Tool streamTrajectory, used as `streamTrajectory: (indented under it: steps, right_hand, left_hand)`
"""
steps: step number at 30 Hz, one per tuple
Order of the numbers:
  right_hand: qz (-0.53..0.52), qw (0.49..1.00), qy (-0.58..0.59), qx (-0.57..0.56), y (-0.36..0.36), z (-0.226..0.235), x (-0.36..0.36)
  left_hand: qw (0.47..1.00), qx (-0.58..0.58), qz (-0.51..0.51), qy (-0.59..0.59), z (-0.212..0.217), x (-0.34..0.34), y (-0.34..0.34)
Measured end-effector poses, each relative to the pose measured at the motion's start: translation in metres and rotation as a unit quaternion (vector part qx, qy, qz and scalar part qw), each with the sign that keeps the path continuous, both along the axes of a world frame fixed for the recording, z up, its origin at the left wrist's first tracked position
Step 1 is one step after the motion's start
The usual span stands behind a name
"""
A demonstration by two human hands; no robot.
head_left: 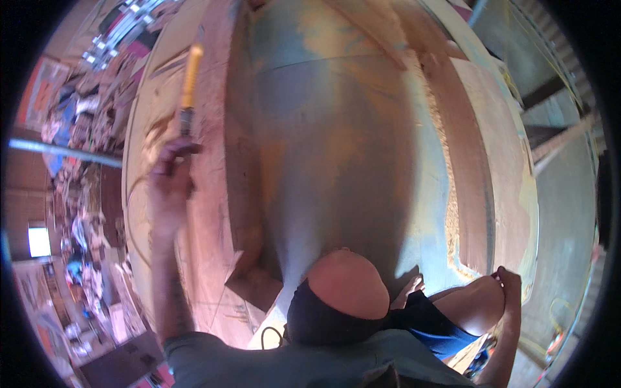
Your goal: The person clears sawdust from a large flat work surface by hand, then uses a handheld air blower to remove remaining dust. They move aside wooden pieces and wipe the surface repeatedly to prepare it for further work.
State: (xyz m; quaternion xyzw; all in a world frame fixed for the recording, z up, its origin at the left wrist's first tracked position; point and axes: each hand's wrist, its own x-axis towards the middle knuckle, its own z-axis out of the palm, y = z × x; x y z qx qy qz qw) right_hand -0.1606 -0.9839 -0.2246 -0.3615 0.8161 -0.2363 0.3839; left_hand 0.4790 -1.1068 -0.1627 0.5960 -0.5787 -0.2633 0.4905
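My left hand (173, 169) is raised over the left side of the work surface, closed on a yellow-handled tool (190, 81). The tool looks like a chisel, but motion blur hides its exact kind. Its handle points away from me, and my fingers are round the part below the grey metal collar. Beneath it runs a long reddish wooden board (210, 155). My right hand (508, 279) is by my bent right knee (475, 304), fingers curled and pressed together. Whether anything is in them is too small to see.
A wide, dusty grey panel (330, 155) stretches ahead between the boards. Right of it lies a second brown board (469, 161), edged with wood shavings (451, 194). A thin cable (131, 194) curves along the left. Cluttered piles (77, 161) fill the far left.
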Motion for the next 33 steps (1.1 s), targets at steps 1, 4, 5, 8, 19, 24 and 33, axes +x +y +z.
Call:
streamTrajectory:
  steps: [1, 4, 5, 8, 19, 24, 33]
  right_hand:
    - [0.049, 0.997, -0.013, 0.065, -0.013, 0.009, 0.005]
    - [0.05, 0.997, 0.0, 0.06, -0.027, -0.005, 0.0]
    - [0.083, 0.994, 0.025, 0.067, -0.035, -0.002, 0.006]
    - [0.17, 0.976, 0.103, 0.091, -0.061, 0.008, 0.04]
    - [0.38, 0.844, 0.247, 0.287, -0.123, 0.038, 0.1]
    - [0.419, 0.851, 0.211, 0.237, -0.172, 0.024, 0.127]
    - [0.426, 0.838, 0.34, -0.027, -0.447, -0.152, 0.179]
  left_hand:
    - [0.997, 0.017, 0.032, -0.063, 0.026, 0.026, 0.018]
    - [0.946, 0.045, 0.129, -0.293, 0.063, 0.082, 0.065]
    - [0.936, 0.064, 0.194, -0.285, 0.052, 0.113, 0.085]
    - [0.88, 0.165, 0.307, -0.322, -0.001, 0.192, 0.165]
    - [0.844, 0.348, 0.364, -0.186, -0.276, 0.258, 0.255]
    - [0.767, 0.391, 0.441, -0.253, -0.262, 0.296, 0.25]
    - [0.969, 0.122, 0.154, -0.149, -0.174, 0.147, -0.025]
